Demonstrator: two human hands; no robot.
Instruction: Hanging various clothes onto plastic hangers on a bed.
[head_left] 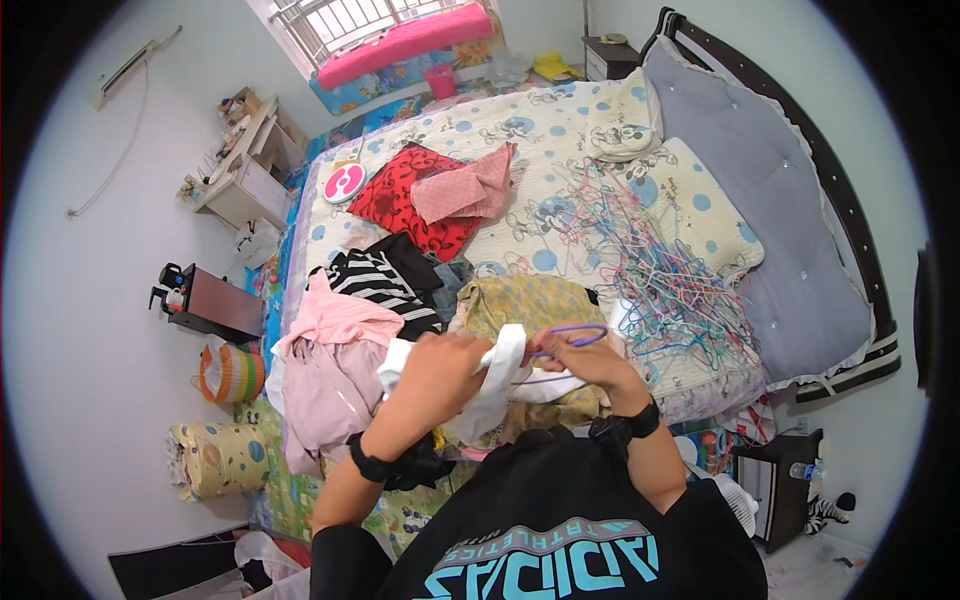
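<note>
Head view, left hand [442,365]: grip closed on a white garment [497,380].
Right hand [585,360]: grip clamped on a purple hanger [582,332].
White garment: between the hands, over the near part of the bed [450,135], just beside the purple hanger.
Yellow patterned cloth [530,298]: on the bed, just beyond the hands.
Left heap: pink garment [345,318], black-and-white striped garment [385,290].
Hanger pile [680,295]: multicoloured, tangled, on the bed's right.
Red cushion [395,195]: farther back, pink cloth [460,192] on top.

The hanger [580,327] is purple, the garment [493,385] white, the cushion [388,197] red (with black patterning)
</note>
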